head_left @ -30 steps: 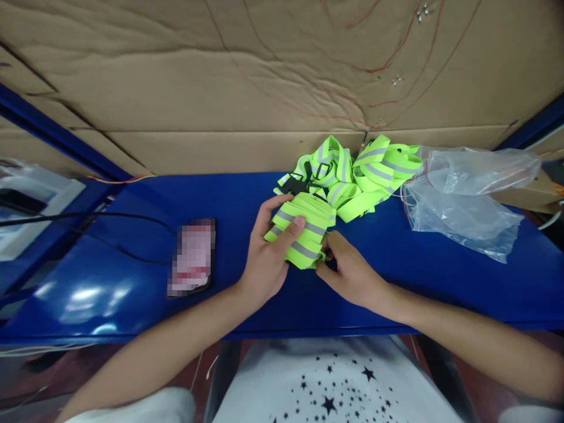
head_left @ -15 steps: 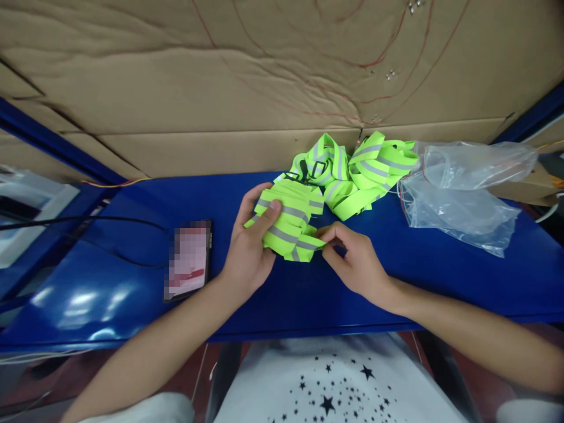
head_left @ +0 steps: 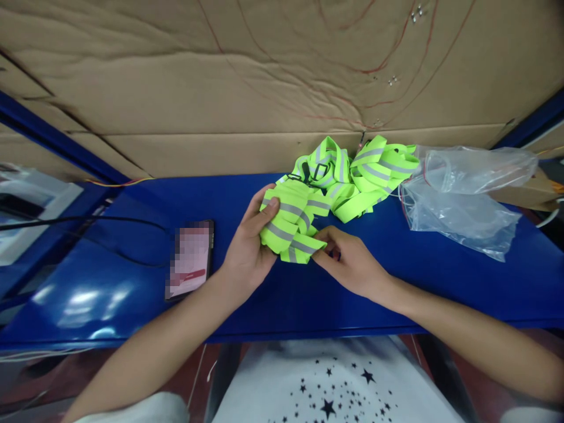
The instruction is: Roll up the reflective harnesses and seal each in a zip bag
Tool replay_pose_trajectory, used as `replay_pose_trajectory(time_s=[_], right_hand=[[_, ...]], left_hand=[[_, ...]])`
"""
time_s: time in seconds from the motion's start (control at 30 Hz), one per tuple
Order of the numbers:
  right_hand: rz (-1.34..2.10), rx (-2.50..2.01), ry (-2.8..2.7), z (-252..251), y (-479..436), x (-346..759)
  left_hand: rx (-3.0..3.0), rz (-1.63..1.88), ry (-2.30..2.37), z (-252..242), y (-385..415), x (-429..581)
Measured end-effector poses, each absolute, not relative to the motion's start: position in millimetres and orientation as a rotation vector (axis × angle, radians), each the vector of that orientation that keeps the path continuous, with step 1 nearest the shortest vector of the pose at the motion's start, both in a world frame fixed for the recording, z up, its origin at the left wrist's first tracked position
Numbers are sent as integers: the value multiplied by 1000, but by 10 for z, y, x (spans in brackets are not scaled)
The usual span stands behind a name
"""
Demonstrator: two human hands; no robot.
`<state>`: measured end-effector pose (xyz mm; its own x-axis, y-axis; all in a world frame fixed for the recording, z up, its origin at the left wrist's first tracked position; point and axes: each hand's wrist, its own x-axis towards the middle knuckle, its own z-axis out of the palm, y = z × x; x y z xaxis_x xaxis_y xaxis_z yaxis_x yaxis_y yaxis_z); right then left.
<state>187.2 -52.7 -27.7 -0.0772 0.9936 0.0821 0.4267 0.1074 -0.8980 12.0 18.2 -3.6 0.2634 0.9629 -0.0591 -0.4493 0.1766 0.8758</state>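
A folded bundle of neon-yellow reflective strap point(head_left: 286, 220) with grey stripes is held above the blue table. My left hand point(head_left: 251, 241) wraps round its left side, thumb on top. At the bundle's lower right, my right hand point(head_left: 352, 258) has its thumb and fingers closed at a loose strap end; the fingertips are partly hidden behind it. More neon-yellow strap point(head_left: 372, 167) lies heaped just beyond, with black buckles point(head_left: 321, 171) among its loops. Whether the bundle and the heap are joined I cannot tell.
On the blue table point(head_left: 273, 305), a phone point(head_left: 190, 258) with a blurred screen lies to the left, near a black cable point(head_left: 110, 218). Clear plastic bags point(head_left: 462, 200) lie at the right. A cardboard panel point(head_left: 220, 100) with red wires stands behind.
My right hand has shifted slightly left, and its fingertips now reach further behind the strap end. The left hand keeps hold of the bundle. The whole view has shifted slightly.
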Motion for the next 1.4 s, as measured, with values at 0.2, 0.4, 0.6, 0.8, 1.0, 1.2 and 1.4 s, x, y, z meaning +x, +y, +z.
replay_pose_trajectory(time_s=[0.2,0.4,0.6,0.8,1.0,1.2,1.4], right_hand=[[792,-1378,-1641,-363,-584,1898],[-112,-1200,-1959,-295,-621,2086],[-27,-1092,-1941,-319,-601,2026],[-235,-1089,-1925,-361,-618,1929],[-255,-971,-1982,-284,-648,2011],[143,-921,-2166,-187,-654,2110],[227,-999,-2307,-139,-646,2133]], left_hand=[[904,1114,707,31,98,112],[968,1286,641,181,348,-46],[884,1337,535,197,427,-80],[765,1194,565,74,215,87],[714,1149,627,-11,231,94],[802,1131,633,-22,316,49],[836,1086,658,-26,321,54]])
